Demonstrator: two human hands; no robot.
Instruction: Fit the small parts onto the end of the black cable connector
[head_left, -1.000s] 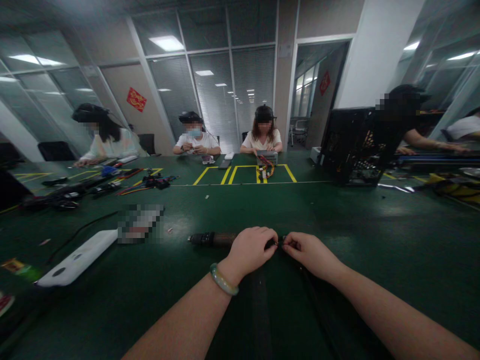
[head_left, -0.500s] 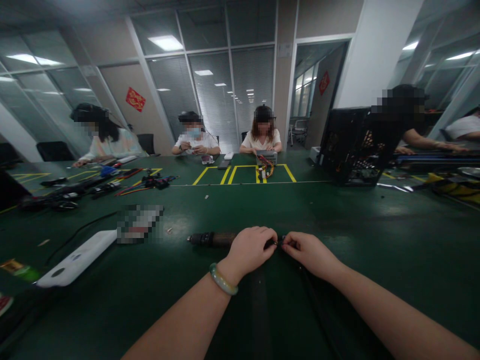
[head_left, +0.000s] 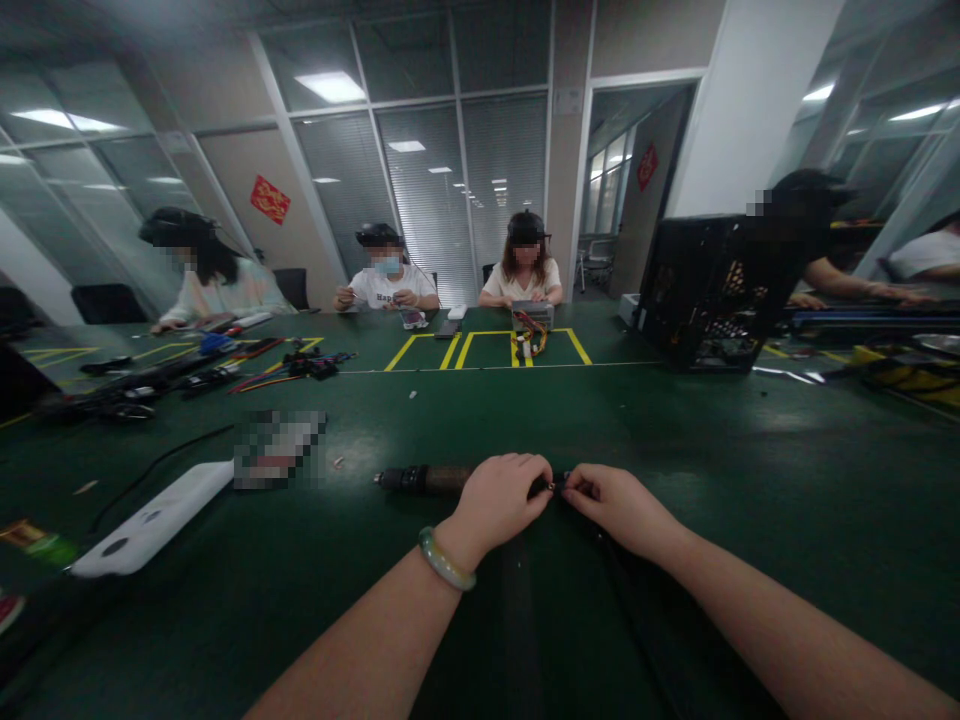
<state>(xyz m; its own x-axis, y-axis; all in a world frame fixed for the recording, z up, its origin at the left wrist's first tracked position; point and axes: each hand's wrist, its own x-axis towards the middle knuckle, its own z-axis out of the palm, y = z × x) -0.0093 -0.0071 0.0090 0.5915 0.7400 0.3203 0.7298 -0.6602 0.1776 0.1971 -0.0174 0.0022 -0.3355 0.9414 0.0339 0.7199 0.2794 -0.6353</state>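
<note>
A slim electric screwdriver [head_left: 442, 480] lies on its side on the green tabletop [head_left: 480, 420], just in front of the person, its nose pointing off to the left. It looks well used to me: the tip is a small, pale metallic bit of hardware, then comes a black, ringed collar, then a smooth barrel of dull, dark brown. The rear of it vanishes under the left hand [head_left: 504, 503], whose fingers curl down over that end, thumb beneath, gripping it. A jade-coloured bangle [head_left: 447, 560] circles that wrist.

The right hand [head_left: 619, 505] sits close by, fingertips nearly meeting the left's, with thumb and forefinger pinched on a small dark connector [head_left: 568, 478]. A tiny coppery glint [head_left: 552, 487] shows in the gap between the two hands; whether the parts there are joined, I can't tell. A black cable [head_left: 616, 560] trails from beneath the right hand toward the near edge. Over to the left, well apart, lies a long white casing [head_left: 154, 525] beside a green bottle [head_left: 54, 548].
</note>
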